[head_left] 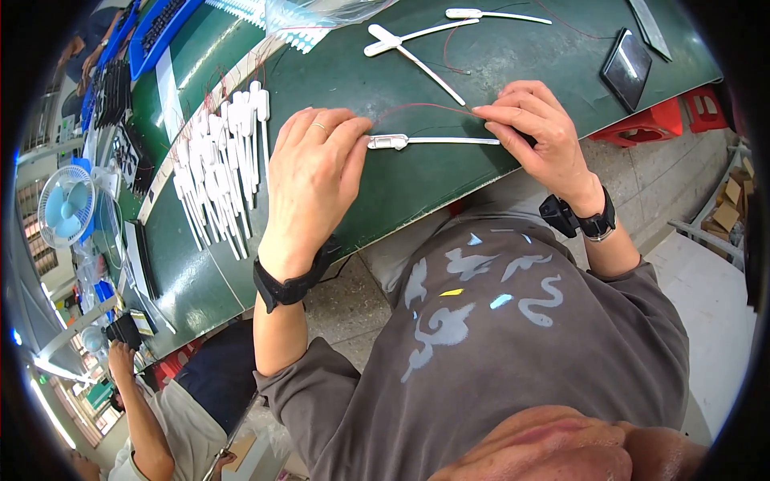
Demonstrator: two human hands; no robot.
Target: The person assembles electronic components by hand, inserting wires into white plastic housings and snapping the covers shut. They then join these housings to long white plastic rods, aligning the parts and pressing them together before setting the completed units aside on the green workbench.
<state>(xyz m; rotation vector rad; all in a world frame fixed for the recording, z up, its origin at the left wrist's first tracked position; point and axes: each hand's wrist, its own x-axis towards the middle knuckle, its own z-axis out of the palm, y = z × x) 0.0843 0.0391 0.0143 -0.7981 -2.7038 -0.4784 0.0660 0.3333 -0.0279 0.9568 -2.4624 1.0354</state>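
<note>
A white stick-like part lies near the table's front edge, with a small open housing (pixel 388 143) at its left end and a thin white stem (pixel 453 140) running right. My left hand (pixel 315 160) is closed, its fingertips at the housing's left end. A thin red wire (pixel 425 105) arches above the part between my hands. My right hand (pixel 545 132) pinches the wire's right end between thumb and forefinger. The stem's right tip passes behind that hand and is hidden.
Many white stick parts (pixel 220 164) with red wires lie heaped left; several more (pixel 399 40) lie beyond my hands. A black phone (pixel 627 70) rests far right on the green table (pixel 337 80). Red stools (pixel 642 127) stand beyond its edge. A co-worker (pixel 172 417) sits lower left.
</note>
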